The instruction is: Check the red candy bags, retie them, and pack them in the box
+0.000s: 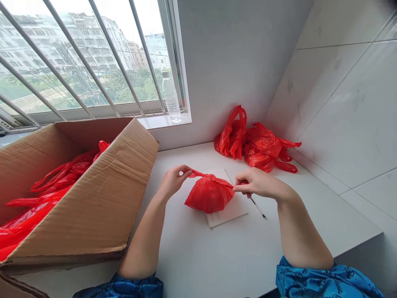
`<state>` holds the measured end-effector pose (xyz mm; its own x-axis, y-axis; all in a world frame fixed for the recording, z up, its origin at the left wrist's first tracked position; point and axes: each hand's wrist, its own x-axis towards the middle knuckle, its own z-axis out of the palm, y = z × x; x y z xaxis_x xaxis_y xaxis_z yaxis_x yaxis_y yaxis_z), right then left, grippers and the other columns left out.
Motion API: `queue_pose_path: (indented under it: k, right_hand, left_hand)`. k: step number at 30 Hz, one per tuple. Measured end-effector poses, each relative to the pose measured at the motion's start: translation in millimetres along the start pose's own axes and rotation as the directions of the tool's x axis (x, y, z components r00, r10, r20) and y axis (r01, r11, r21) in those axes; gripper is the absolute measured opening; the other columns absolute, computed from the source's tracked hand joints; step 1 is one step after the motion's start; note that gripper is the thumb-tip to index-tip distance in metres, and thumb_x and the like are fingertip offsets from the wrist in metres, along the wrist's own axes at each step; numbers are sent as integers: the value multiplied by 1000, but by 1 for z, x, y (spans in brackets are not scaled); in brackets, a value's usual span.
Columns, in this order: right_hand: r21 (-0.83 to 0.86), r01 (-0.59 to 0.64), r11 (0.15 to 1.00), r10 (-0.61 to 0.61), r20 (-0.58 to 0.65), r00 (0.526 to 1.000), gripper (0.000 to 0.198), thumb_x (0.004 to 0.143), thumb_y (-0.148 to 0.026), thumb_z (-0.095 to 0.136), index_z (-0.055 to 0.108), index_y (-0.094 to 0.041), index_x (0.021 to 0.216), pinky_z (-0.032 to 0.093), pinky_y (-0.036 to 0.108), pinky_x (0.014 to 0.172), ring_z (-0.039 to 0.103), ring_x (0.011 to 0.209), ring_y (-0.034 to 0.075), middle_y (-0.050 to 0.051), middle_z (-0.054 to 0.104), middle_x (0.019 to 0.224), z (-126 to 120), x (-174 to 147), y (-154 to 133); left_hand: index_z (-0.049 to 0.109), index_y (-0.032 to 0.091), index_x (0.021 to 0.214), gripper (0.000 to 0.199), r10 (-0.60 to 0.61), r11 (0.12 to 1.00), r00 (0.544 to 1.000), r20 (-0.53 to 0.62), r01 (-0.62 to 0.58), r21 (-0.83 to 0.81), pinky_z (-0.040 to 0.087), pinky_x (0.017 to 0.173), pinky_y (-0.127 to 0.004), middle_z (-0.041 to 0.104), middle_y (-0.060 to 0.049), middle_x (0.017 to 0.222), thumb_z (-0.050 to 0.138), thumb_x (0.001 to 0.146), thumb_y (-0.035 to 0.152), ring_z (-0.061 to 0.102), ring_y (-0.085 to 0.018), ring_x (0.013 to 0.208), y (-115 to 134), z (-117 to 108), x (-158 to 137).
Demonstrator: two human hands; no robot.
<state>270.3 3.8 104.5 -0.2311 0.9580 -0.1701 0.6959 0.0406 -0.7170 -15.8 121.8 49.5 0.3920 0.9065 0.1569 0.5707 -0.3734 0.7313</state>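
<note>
Two ends of the red bag [209, 199] are pinched, one in the left hand [172, 180], one in the right hand [258, 182], stretched sideways, I guess to keep the bunched neck [211, 177] tight. It's resting on a notebook [228, 214] on the table [192, 252], so no lifting needed. Open box [105, 198] at left, probably for easy reach.

You wear a glossy blue fabric garment with a dark, looping, script-like print, its wording too small to read. Your loose left sleeve [136, 287] looks deeper blue, with soft folds; your wide right sleeve [322, 281] looks brighter, creased and puckered at its edge. Both end around the elbow, leaving your forearms bare down to your left grip [173, 181] and right grip [257, 182], both ungloved, five-fingered human hands.
</note>
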Motion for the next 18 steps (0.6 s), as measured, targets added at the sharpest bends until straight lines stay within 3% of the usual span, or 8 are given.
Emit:
queue_pose_path:
  k: [2, 4, 7, 8, 10, 12, 15, 18]
  right_hand:
    - [24, -19, 1000, 17, 64, 998, 29, 80, -44, 66, 65, -20, 65, 35, 24, 49, 62, 59, 16, 0, 64, 62, -4, 0, 4]
    - [61, -1, 998, -5, 98, 995, 27, 81, -48, 66, 71, -21, 78, 43, 25, 55, 66, 68, 18, 1, 69, 70, -7, 1, 11]
    - [88, 25, 996, -21, -53, 998, 39, 86, -49, 61, 68, -25, 116, 53, 33, 81, 68, 99, 23, 5, 73, 105, -3, 4, 29]
    - [53, 27, 998, -19, -144, 989, 45, 86, -47, 61, 62, -26, 126, 51, 37, 91, 64, 112, 25, 7, 69, 120, 2, 5, 36]
    - [-59, 41, 997, -55, -243, 968, 61, 84, -42, 63, 50, -28, 142, 44, 43, 106, 50, 132, 28, 8, 53, 145, 17, 10, 48]
    - [-137, 117, 984, -139, -165, 977, 81, 80, -38, 67, 33, -30, 153, 36, 45, 114, 36, 144, 28, 6, 35, 159, 37, 18, 54]
    - [-177, 282, 943, -294, -45, 955, 94, 82, -46, 67, 15, -29, 158, 24, 47, 122, 20, 151, 25, 5, 23, 164, 68, 32, 53]
    - [-273, 347, 897, -378, -67, 923, 90, 89, -55, 58, 10, -24, 159, 14, 51, 124, 16, 152, 24, 9, 22, 164, 95, 48, 54]
  left_hand:
    - [71, 25, 89, 28, -27, 994, 999, -33, 30, 109, 43, 65, -27, 72, -1, 95, 53, 92, 46, 62, -17, 75, 2, -1, -2]
    - [70, 27, 102, 28, -27, 987, 991, -130, 47, 157, 44, 66, -28, 68, -3, 107, 52, 92, 45, 63, -17, 79, 6, -2, -7]
    - [56, 28, 130, 46, -37, 987, 960, -278, 78, 138, 47, 68, -29, 55, -8, 133, 52, 91, 53, 66, -21, 97, 12, -3, -20]
    - [55, 27, 130, 50, -66, 983, 960, -270, 109, 145, 48, 68, -29, 54, -9, 134, 51, 91, 57, 65, -23, 101, 13, -2, -26]
    - [63, 24, 115, 52, -161, 960, 979, -128, 185, 209, 48, 68, -32, 62, -9, 121, 42, 92, 65, 65, -26, 100, 15, 4, -38]
    - [67, 22, 102, 59, -219, 939, 974, 53, 195, 282, 50, 72, -35, 67, -9, 108, 34, 93, 70, 66, -27, 96, 17, 16, -47]
    - [60, 21, 125, 60, -66, 959, 990, 124, 29, 282, 49, 92, -41, 62, -12, 129, 36, 95, 66, 59, -30, 117, 16, 44, -53]
    - [38, 20, 148, 58, 160, 947, 982, 104, -182, 266, 35, 114, -43, 44, -12, 151, 38, 100, 52, 42, -26, 139, 9, 70, -52]
